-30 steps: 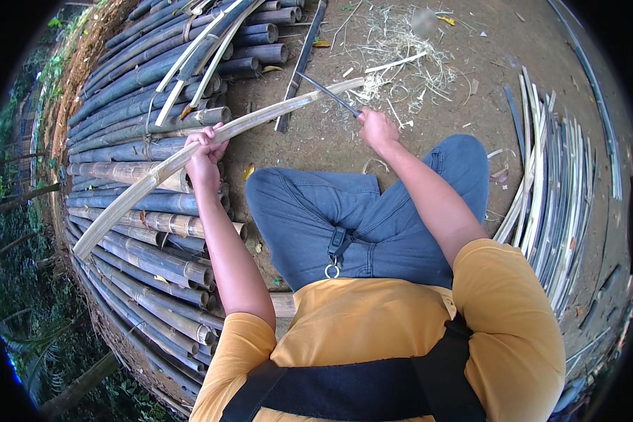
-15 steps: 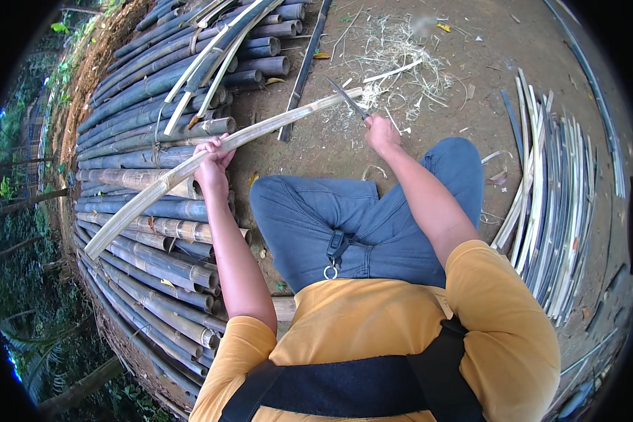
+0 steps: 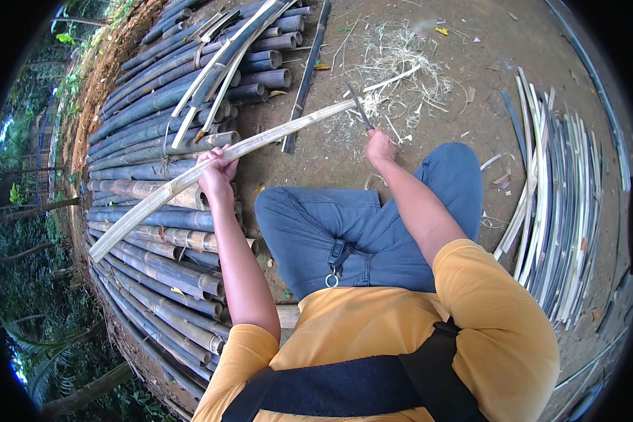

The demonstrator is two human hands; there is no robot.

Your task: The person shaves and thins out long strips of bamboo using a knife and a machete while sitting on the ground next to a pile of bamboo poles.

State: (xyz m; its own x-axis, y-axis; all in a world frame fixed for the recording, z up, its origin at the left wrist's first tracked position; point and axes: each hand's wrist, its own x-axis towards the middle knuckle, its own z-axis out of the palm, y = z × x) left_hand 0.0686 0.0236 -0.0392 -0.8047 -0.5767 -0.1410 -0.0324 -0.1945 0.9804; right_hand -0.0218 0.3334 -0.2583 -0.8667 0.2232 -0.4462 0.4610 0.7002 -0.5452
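A long pale split bamboo strip (image 3: 260,138) slants across in front of me, its near end low at the left and its far end out past my knees. My left hand (image 3: 218,172) is closed round the strip near its middle. My right hand (image 3: 380,148) grips a knife (image 3: 359,107) by its handle, which the fingers mostly hide. The dark, narrow blade points up and to the left, crossing the strip's far end. Whether the edge bites into the bamboo I cannot tell.
Pale shavings (image 3: 408,81) lie on the dirt beyond the knife. Stacked bamboo poles (image 3: 165,190) fill the left side, some split lengths (image 3: 221,67) on top. A bundle of thin strips (image 3: 559,218) lies at the right. One dark strip (image 3: 307,77) rests on the ground ahead.
The knife has turned more upright across the strip's far end, and my right hand has dropped slightly. My left hand keeps its hold. The whole view has shifted a little.
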